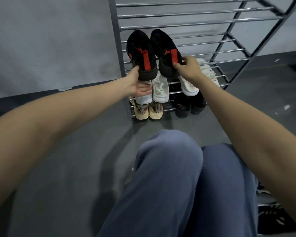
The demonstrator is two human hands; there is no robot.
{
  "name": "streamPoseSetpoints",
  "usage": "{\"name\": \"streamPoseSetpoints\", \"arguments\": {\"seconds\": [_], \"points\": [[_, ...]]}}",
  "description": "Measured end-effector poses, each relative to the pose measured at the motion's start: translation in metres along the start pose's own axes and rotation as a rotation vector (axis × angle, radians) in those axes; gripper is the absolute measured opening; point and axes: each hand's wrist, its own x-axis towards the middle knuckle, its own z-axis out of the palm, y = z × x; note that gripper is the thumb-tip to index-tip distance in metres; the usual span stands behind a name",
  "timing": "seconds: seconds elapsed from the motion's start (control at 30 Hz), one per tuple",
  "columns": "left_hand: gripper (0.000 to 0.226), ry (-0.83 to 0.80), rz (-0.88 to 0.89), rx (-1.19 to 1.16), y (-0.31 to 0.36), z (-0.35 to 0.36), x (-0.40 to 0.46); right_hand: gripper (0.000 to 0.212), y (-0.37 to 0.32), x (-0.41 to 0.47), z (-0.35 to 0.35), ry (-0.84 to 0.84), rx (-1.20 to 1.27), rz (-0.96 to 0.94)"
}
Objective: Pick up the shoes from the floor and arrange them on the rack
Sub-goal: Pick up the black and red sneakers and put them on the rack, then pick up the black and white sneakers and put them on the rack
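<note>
Two black shoes with red heel straps sit at the left of a metal shoe rack (203, 28), toes pointing away from me. My left hand (138, 86) holds the heel of the left black shoe (140, 53), thumb at its side and fingers under its sole. My right hand (188, 67) pinches the heel of the right black shoe (164, 48) at the red strap. On the tier below lie white shoes (160, 90). The bottom tier holds a beige pair (148, 111) and a black pair (190, 105).
The rack's chrome bars rise toward the top right, and its upper tiers carry no shoes. A grey wall stands at the left. My knees in blue trousers (178, 177) fill the lower middle. Dark shoes (272, 218) lie on the grey floor at the bottom right.
</note>
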Motion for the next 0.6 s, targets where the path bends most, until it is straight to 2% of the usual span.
{"name": "streamPoseSetpoints", "arguments": {"seconds": [0.13, 0.23, 0.37, 0.5, 0.6], "points": [[0.066, 0.133, -0.115, 0.234, 0.003, 0.000, -0.013, 0.042, 0.015, -0.034, -0.041, -0.077, -0.170, -0.004], [0.044, 0.138, -0.137, 0.461, 0.005, 0.016, -0.027, 0.017, 0.043, -0.062, -0.086, -0.033, -0.282, 0.012], [0.022, 0.012, -0.087, 0.732, 0.002, 0.056, -0.036, 0.030, 0.085, -0.100, -0.135, 0.075, -0.273, 0.138], [0.019, -0.147, 0.034, 0.855, -0.024, 0.129, -0.036, 0.027, 0.142, -0.150, -0.175, 0.150, -0.268, 0.298], [0.020, -0.262, 0.130, 1.035, -0.059, 0.177, -0.029, 0.026, 0.187, -0.189, -0.187, 0.215, -0.229, 0.427]]}}
